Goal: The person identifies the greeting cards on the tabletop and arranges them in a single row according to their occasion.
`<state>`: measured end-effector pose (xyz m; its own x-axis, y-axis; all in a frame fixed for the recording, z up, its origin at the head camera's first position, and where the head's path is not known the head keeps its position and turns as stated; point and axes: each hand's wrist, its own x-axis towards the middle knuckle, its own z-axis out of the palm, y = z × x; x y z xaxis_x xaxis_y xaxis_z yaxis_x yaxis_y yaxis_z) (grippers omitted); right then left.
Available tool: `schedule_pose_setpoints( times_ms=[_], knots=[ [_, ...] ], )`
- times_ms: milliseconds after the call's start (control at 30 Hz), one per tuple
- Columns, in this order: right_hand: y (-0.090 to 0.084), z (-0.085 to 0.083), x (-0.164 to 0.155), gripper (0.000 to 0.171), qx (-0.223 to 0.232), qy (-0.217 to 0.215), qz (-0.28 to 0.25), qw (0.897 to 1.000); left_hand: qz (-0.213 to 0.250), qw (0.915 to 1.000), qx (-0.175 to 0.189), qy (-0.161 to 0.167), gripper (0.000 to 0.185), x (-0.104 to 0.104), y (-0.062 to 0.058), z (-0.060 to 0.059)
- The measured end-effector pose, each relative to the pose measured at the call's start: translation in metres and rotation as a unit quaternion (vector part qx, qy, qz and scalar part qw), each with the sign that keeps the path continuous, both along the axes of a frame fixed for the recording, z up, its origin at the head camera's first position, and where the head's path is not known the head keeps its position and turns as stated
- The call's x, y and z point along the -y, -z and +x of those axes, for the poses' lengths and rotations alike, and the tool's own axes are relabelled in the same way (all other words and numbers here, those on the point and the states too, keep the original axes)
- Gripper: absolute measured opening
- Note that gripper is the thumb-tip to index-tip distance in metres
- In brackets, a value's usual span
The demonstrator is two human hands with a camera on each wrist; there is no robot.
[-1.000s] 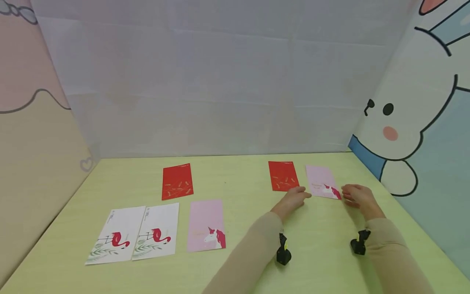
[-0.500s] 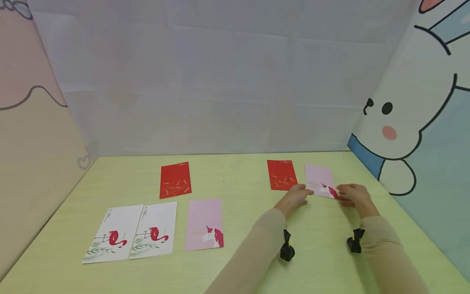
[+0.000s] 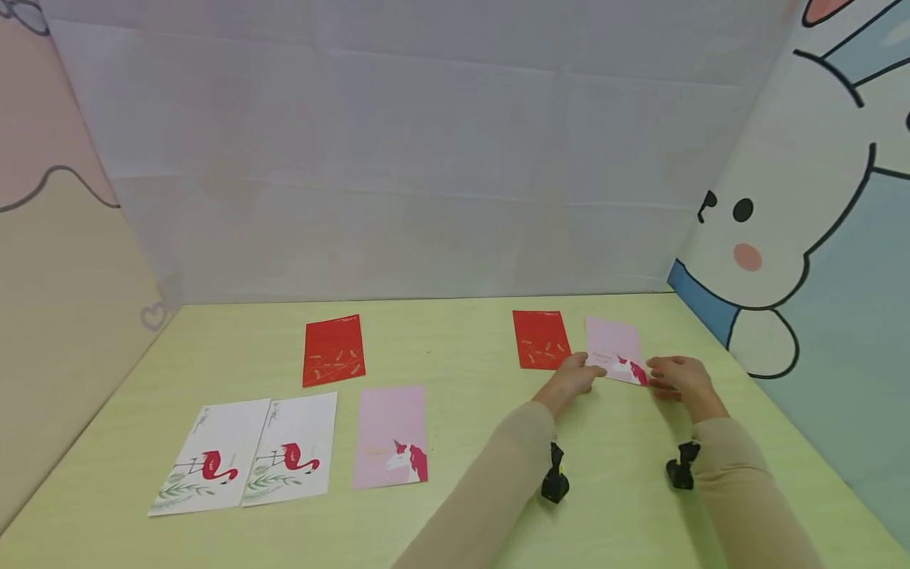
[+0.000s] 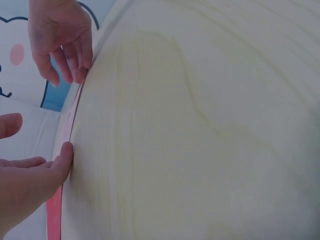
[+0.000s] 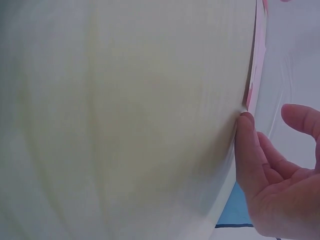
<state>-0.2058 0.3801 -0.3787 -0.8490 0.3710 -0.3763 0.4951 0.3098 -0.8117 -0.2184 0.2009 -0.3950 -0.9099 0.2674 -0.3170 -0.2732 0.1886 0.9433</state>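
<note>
A pink unicorn card (image 3: 613, 340) lies at the back right of the table, beside a red card (image 3: 542, 340). My left hand (image 3: 569, 379) reaches to its lower left corner. In the left wrist view that hand's index fingertip (image 4: 66, 150) is right at the card's near edge, thumb raised apart. My right hand (image 3: 684, 383) is at the lower right corner, its fingertips (image 5: 246, 118) against the edge and its thumb held away. Neither hand pinches the card.
Two white flamingo cards (image 3: 209, 454) (image 3: 291, 446) lie side by side at the front left. A second pink unicorn card (image 3: 390, 427) lies beside them, with another red card (image 3: 334, 350) behind. A pale wall (image 3: 426, 197) rises behind the table (image 3: 441, 521).
My hands have come slightly closer together at the pink card's lower corners: left hand a little right, right hand a little left. The head view has shifted slightly; the other cards lie as before.
</note>
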Motion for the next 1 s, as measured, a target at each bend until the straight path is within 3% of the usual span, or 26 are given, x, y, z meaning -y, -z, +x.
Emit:
schedule_pose_setpoints(
  times_ms=[333,500,600,767,1000],
  knots=[
    [0.001,0.002,-0.001,0.057,-0.001,-0.042,-0.026,0.999,0.022,0.9993,0.029,0.0,0.047,-0.005,0.001,-0.003],
    [0.002,0.0,-0.003,0.057,0.021,-0.072,-0.037,0.996,0.016,0.9994,0.027,0.011,0.044,-0.007,0.004,0.0],
    [0.0,0.001,-0.003,0.057,0.023,-0.08,-0.042,0.996,0.013,0.9995,0.027,0.0,0.044,-0.006,0.003,0.001],
    [-0.006,0.007,-0.002,0.057,0.004,-0.101,-0.057,0.993,0.007,0.9999,0.004,-0.009,0.043,-0.003,0.003,0.003],
    [-0.014,0.011,0.0,0.062,0.004,-0.121,-0.035,0.992,-0.043,0.998,-0.044,-0.012,0.038,0.004,0.006,0.002]
  ],
)
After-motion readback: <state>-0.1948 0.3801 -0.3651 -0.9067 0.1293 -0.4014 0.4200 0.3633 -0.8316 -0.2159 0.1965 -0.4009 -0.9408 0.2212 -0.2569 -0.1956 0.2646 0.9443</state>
